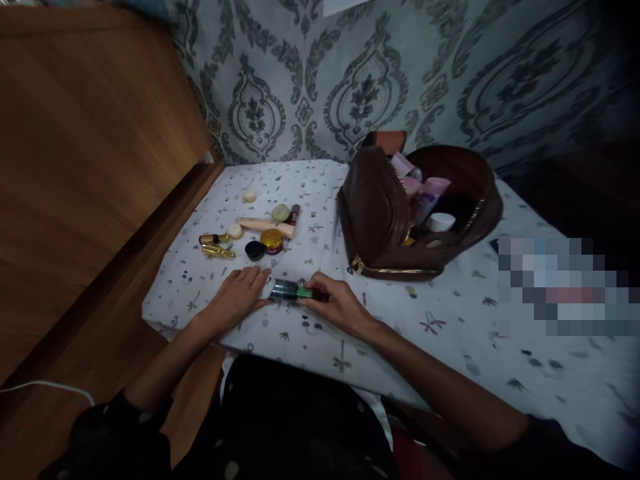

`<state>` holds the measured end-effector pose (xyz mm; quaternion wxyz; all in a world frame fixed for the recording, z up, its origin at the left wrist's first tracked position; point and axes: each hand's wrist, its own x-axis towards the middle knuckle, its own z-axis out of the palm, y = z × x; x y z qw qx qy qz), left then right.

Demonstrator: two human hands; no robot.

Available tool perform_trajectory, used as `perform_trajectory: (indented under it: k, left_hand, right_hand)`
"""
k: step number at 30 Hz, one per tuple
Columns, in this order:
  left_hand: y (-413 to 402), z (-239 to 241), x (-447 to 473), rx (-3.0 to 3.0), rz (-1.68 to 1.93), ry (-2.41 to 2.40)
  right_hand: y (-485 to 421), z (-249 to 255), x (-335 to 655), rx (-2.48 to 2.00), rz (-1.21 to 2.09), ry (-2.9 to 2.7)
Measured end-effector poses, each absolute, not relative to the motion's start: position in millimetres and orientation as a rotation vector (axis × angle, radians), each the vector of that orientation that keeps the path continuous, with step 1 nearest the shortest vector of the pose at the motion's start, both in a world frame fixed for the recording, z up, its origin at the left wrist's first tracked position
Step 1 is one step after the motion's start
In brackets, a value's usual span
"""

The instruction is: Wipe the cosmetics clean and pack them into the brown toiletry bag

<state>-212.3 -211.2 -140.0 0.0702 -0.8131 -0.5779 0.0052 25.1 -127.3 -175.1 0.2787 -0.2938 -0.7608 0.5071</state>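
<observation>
A small dark green tube (290, 291) lies on the white patterned cloth (450, 320) near its front edge. My right hand (336, 303) pinches the tube's right end, fingers closed on it. My left hand (235, 299) rests on the cloth with fingers stretched flat, its fingertips touching the tube's left end. Behind the hands lies a cluster of cosmetics: a peach tube (265, 225), a gold-lidded jar (271, 239), a small black pot (255, 250), two gold tubes (217, 251), and pale round pots (281, 213).
An open brown cosmetic bag (380, 213) stands at the back right of the hands, holding pink tubes (433, 190) and a white jar (440, 222). A wooden panel (85, 153) rises on the left. Patterned wallpaper (360, 80) backs the surface. A white cable (45, 385) runs at lower left.
</observation>
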Motion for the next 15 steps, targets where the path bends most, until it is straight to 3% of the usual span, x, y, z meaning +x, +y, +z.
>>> perform_trajectory:
  k: [6,15]
  left_hand:
    - [-219,-142,-235,-2.483,-0.098,-1.865]
    - [-224,-145,-238,-2.464,-0.269,-2.181]
  right_hand:
    - [-130,-174,24,-0.797,1.631,-1.865]
    - [-125,-170,26,-0.782,1.681,-1.769]
